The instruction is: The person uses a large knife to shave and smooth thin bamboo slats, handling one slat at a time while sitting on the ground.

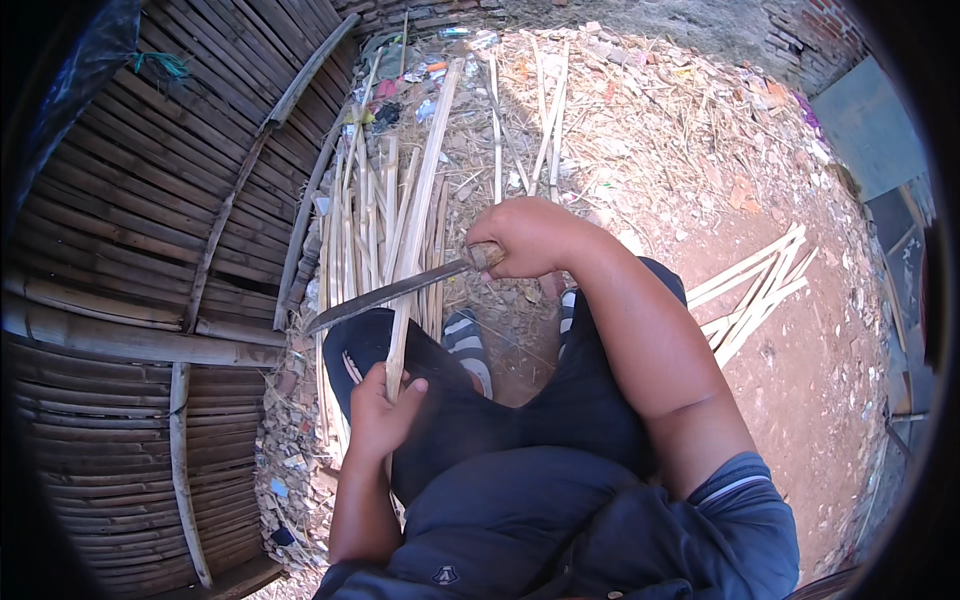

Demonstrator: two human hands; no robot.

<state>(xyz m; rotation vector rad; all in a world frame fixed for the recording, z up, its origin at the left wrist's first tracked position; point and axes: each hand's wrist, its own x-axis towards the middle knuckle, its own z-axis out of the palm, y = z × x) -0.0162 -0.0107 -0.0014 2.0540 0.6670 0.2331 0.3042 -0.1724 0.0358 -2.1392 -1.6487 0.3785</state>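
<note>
My right hand (525, 238) is closed round the wooden handle of a machete (390, 292). Its long dark blade points left and lies across a pale bamboo strip (425, 190). My left hand (385, 412) grips that strip near its lower end, over my left thigh, below the blade. From there the strip slants up and away, with its far end over the littered ground. Whether the blade's edge is cutting into the strip I cannot tell.
Several bamboo strips (365, 215) lie beside a slatted bamboo wall (130, 200) on the left. More strips (755, 290) are piled at right, and a few (545, 120) lie ahead. Shavings and rubble (680, 150) cover the ground. A brick wall (700, 35) stands at the back.
</note>
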